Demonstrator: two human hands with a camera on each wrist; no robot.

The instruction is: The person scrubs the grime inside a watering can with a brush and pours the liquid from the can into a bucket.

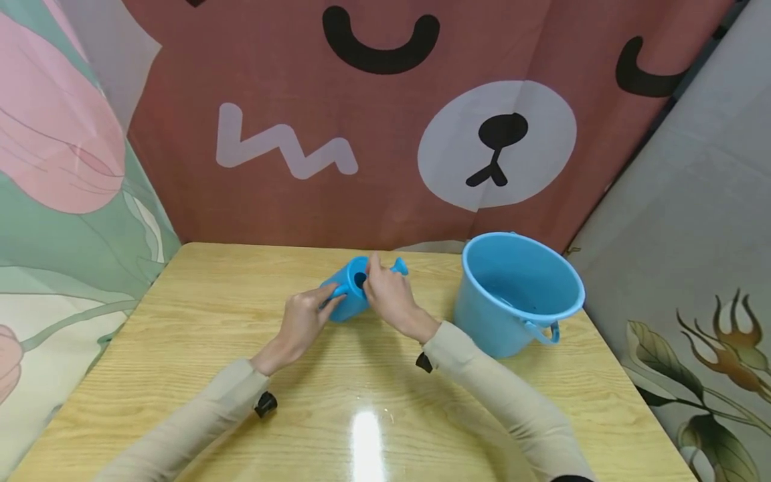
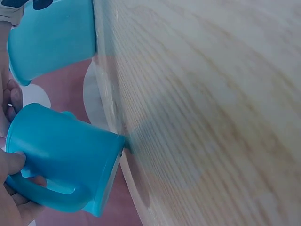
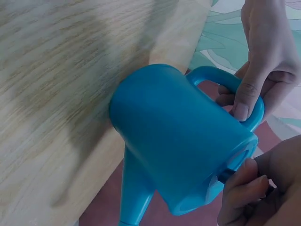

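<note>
"One watering can (image 3: 174, 136), blue. Location and hold?"

"Between the two grips on my feed, tilted, its mouth (image 1: 359, 280) facing the right grip (image 1: 391, 294). Left grip (image 1: 304, 318): closed, thumb and fingers round the handle (image 3: 207, 71). I'd judge that hold is there to steady the can and present the opening."

"Right grip, state?"

"Fingers curled nearly closed at the mouth, pinching one small dark item (image 3: 226, 175). I can't tell what it is, nor how far it goes in. The tilt, I'd say, gives that grip a straighter way to the opening."

"Spout (image 3: 135, 188)?"

"One, on the can's far side from the left grip, showing past the right grip in the head view. Handle and spout lie opposite, so holding the one leaves the other free."

"Remaining stock?"

"One blue bucket (image 1: 490, 325), upright on the desk (image 1: 211, 321), right of the right grip and apart from it; set aside, I'd guess, to leave both grips room. Whether the can's base touches the desk, I can't tell."
</note>
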